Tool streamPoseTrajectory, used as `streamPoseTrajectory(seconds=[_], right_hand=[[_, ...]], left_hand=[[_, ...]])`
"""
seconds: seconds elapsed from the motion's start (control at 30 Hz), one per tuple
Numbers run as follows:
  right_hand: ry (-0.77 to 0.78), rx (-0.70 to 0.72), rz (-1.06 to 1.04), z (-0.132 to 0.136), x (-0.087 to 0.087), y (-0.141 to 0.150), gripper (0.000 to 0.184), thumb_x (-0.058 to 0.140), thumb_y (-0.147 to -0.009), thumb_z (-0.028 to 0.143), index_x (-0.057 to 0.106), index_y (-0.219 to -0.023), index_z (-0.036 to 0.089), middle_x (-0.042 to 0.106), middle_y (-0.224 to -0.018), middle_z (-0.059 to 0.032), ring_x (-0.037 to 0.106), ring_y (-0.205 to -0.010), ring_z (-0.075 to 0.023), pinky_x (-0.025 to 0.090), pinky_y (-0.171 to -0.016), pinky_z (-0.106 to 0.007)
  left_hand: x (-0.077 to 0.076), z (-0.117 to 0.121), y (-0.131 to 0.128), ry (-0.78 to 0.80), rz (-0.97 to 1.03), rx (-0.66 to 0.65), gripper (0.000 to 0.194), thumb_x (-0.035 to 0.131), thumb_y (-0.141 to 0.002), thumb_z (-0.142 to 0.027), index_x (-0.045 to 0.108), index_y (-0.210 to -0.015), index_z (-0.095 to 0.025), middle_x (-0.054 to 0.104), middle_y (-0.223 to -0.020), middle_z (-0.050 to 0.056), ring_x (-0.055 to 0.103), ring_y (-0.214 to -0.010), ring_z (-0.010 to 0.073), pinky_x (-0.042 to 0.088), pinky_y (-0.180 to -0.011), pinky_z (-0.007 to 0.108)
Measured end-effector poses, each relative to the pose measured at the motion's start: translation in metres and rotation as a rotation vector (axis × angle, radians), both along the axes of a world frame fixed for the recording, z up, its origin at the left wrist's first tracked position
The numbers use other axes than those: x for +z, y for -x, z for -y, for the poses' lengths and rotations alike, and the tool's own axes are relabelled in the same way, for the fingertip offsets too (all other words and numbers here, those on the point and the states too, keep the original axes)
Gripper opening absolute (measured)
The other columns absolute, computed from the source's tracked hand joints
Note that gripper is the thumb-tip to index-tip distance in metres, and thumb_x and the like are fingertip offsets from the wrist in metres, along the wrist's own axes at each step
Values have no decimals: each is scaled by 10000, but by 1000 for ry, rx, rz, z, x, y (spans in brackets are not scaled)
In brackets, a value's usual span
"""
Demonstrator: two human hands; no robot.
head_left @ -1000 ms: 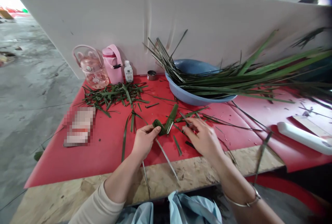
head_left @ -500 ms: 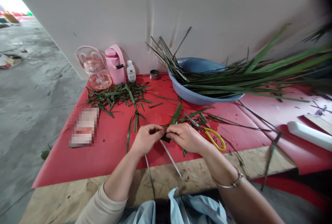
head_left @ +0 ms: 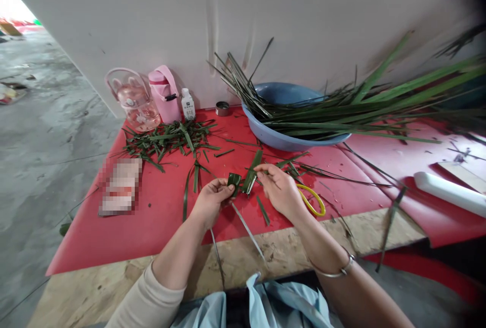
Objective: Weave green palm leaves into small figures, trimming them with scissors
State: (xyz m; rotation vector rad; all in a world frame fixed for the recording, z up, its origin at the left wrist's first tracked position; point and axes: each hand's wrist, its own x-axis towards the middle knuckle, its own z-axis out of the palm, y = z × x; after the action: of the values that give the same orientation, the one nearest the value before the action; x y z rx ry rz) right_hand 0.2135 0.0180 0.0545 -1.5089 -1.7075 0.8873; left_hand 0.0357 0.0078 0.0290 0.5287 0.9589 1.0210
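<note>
My left hand (head_left: pixel 212 197) pinches a small folded piece of dark green leaf (head_left: pixel 234 183) between thumb and fingers. Two narrow strips run down from near this hand towards the table's front edge. To its right, my right hand (head_left: pixel 279 189) has its thumb and index finger closed at the edge of a broader leaf piece (head_left: pixel 251 173). That piece lies slanted, with a shiny lower end. Beside the right wrist show the yellow handles of scissors (head_left: pixel 317 201); the hand and leaf scraps hide the blades. A short leaf strip (head_left: pixel 262 210) lies below, between the hands.
A blue basin (head_left: pixel 261 128) full of long leaves stands at the back. Cut leaf pieces (head_left: pixel 170 140) are heaped at the left, before a clear pink jug (head_left: pixel 136 108), a pink bottle (head_left: pixel 166 97), a small white bottle (head_left: pixel 187 105) and a round tin (head_left: pixel 222 109).
My hands have come apart from close together. The left keeps the folded leaf, now in plain view; the right has moved to the broader leaf piece. The camera view has shifted slightly.
</note>
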Motion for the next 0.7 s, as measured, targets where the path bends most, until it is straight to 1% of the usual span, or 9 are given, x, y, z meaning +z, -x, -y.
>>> streamPoseTrajectory(seconds=[0.07,0.13,0.17,0.3,0.4,0.47,0.57,0.63,0.7], right_hand=[[-17,-26,-11,1,-4,-4,530,519,-796,364,385,-1275,181,643,-843,-52,580,-684,-148,452,-565,-242],[-22,60,-89,2,-4,-3,686,579,-752,355,274,-1349,208,571,-1119,-99,578,-874,-168,484,-650,-262],[-9,108,-125,3,-2,-1,668,570,-761,360,284,-1346,213,538,-1172,-104,571,-911,-167,488,-680,-267],[8,181,-50,3,8,9,289,521,-800,349,606,-1023,187,639,-859,-45,586,-723,-137,470,-651,-251],[40,195,-24,-5,13,8,182,579,-747,344,641,-797,180,597,-621,6,543,-560,-115,439,-542,-230],[128,133,-206,-16,13,5,191,613,-712,348,605,-788,173,573,-591,21,535,-509,-103,427,-491,-216],[271,1,-638,-37,7,8,237,660,-657,330,538,-785,173,583,-635,18,581,-522,-111,440,-464,-202],[354,-19,-872,-50,2,17,247,681,-625,295,517,-768,179,586,-644,21,609,-549,-122,449,-457,-197],[415,-13,-1022,-60,-5,29,249,694,-601,264,513,-751,183,585,-635,29,619,-563,-124,459,-457,-196]], left_hand=[[0,1,-4,-12,-9,39,377,790,-492,-328,561,-741,-159,565,-618,-52,499,-484,46,409,-512,183],[-2,3,-8,-55,-59,59,362,775,-512,-348,568,-735,-153,565,-619,-44,490,-482,46,404,-504,185],[-3,4,-10,-89,-99,59,348,767,-525,-352,573,-728,-147,564,-610,-39,486,-483,48,398,-502,185],[-4,8,-11,-256,-278,1,281,733,-579,-334,589,-708,-129,563,-605,-12,499,-538,69,396,-539,193],[4,3,4,-350,-370,-120,311,700,-617,-344,622,-827,-128,607,-725,33,530,-608,99,417,-582,216],[10,-10,24,-399,-473,-102,390,651,-663,-360,608,-985,-144,628,-860,68,559,-702,132,433,-639,239],[12,-38,57,-372,-889,278,298,562,-717,-311,607,-964,-150,631,-870,75,567,-792,166,414,-752,278],[9,-55,73,-269,-1103,246,272,624,-626,-229,640,-889,-160,647,-845,84,570,-838,206,391,-791,303],[5,-65,79,-259,-1122,193,209,659,-563,-189,663,-771,-170,654,-736,77,581,-824,231,397,-763,303]])
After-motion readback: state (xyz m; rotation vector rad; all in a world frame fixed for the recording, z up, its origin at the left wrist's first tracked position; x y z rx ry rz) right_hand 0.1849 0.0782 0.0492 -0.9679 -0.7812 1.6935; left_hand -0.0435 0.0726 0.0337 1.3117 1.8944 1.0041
